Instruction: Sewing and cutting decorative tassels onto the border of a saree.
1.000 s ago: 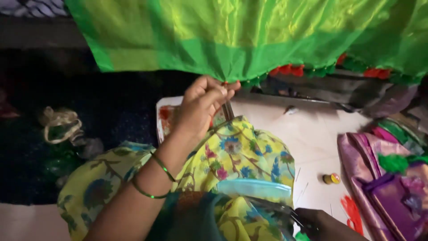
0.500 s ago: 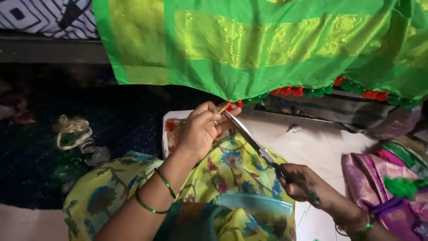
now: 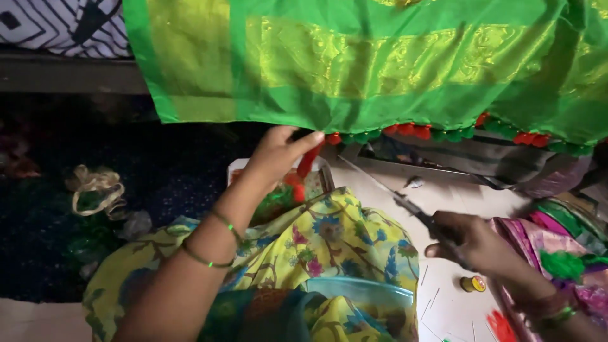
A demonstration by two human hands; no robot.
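Hanging across the whole top of our view is a big green cloth [image 3: 380, 69] with shiny gold-green bands, its lower hem strung with small red and green tassels [image 3: 411, 131]. Below it, our lap is covered by a yellow flowered garment [image 3: 335, 247], and to the right lies a heap of pink and purple fabric [image 3: 551, 247] on the pale floor [image 3: 443, 190]. Our left hand [image 3: 278, 152] reaches up to the hem and pinches a red tassel [image 3: 308, 158] between thumb and fingers, two thin green bangles [image 3: 212, 244] on that wrist. Our right hand [image 3: 478, 244] is closed around the handles of a pair of scissors [image 3: 392, 196], blades pointing up-left toward the hem but clear of it. Near that hand a small yellow thread spool [image 3: 472, 284] sits on the floor.
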